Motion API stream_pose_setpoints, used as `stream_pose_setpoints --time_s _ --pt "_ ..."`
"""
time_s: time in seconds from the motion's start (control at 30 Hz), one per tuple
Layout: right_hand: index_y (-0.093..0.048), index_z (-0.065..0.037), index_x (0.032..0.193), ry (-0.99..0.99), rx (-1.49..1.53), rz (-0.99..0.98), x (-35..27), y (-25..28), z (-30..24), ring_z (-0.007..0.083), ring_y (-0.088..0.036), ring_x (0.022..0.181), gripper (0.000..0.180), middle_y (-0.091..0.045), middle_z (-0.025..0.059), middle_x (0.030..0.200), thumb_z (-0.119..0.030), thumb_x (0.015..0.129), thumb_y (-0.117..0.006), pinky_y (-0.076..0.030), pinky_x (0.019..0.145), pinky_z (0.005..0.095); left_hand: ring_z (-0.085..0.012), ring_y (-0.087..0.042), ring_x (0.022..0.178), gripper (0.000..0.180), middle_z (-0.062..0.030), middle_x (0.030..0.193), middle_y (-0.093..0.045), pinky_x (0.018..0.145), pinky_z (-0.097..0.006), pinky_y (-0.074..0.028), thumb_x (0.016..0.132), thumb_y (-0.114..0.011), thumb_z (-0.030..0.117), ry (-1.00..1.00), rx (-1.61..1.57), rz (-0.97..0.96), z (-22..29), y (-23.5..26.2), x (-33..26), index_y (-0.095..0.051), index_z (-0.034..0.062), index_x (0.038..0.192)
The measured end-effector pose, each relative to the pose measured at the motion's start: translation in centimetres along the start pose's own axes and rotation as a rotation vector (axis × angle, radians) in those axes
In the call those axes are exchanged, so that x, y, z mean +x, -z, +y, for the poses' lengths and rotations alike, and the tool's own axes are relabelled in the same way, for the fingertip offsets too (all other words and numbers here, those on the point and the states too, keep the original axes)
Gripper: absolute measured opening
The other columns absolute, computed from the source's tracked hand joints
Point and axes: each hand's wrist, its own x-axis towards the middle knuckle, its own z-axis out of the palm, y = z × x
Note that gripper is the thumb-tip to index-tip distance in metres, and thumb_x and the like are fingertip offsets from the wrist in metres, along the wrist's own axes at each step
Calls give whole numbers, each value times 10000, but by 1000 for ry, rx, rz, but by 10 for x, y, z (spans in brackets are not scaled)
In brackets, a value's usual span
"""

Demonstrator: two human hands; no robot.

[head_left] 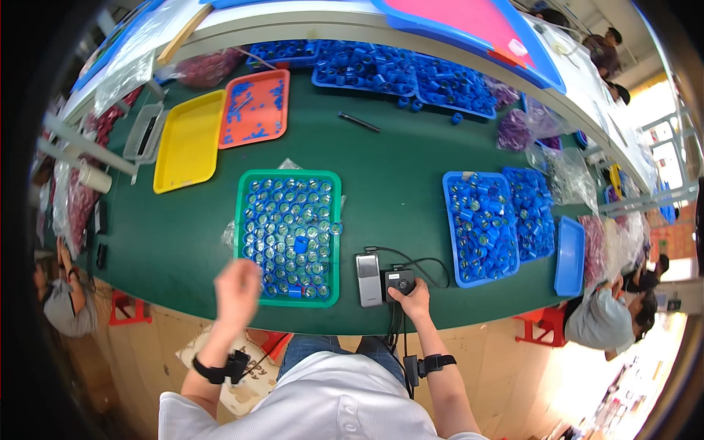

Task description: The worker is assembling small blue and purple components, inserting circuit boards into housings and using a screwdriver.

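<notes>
Our right hand (412,297) is partly closed, gripping a black box (398,277) beside a silver device (369,281); our left hand (238,290) blurs near the green tray (336,271), its grip untellable. We judge that tray nearly filled with blue caps (314,198); more lie heaped rightward.

Bright overall; glare whitens the floor (546,378) at right; left grip (237,295) blurred; dark, bowed edges.
</notes>
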Motion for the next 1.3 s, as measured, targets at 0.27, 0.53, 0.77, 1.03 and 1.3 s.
stream_pose_setpoints --time_s 0.27,0.53,0.77,1.03,1.3 --pt "-488 59 1108 254 -107 -210 21 6 11 357 -492 1039 745 -492 221 1096 -332 565 -816 -411 901 397 -354 -557 789 207 -189 896 -538 670 -399 -471 747 -640 150 -145 249 -205 51 -157 -41 -555 -1 860" --pt "-442 103 1081 434 -280 -165 23 9 9 400 -471 1002 766 -493 249 1068 -372 592 -791 -390 900 418 -438 -543 882 514 -300 921 -542 750 -488 -436 785 -610 332 407 202 -64 33 -269 -74 -424 -100 992" --pt "-348 146 1142 152 22 -387 30 17 5 356 -490 1077 883 -469 276 1132 -289 543 -828 -401 918 379 -303 -590 772 650 -217 862 -554 643 -370 -483 573 -816 251 602 -59 42 27 -266 -59 -391 -83 934" --pt "-439 43 1153 266 277 -518 48 13 19 271 -522 1032 796 -513 142 1114 -187 502 -836 -413 909 344 -282 -563 837 606 -207 925 -537 672 -352 -470 664 -766 242 711 -217 -32 27 -262 -50 -431 -81 1052" --pt "-407 49 1168 -60 712 -877 59 36 29 230 -563 960 777 -556 145 1036 -104 523 -813 -448 856 324 -428 -527 822 523 -288 900 -503 731 -443 -443 730 -710 283 373 235 -82 31 -276 -64 -408 -76 962"
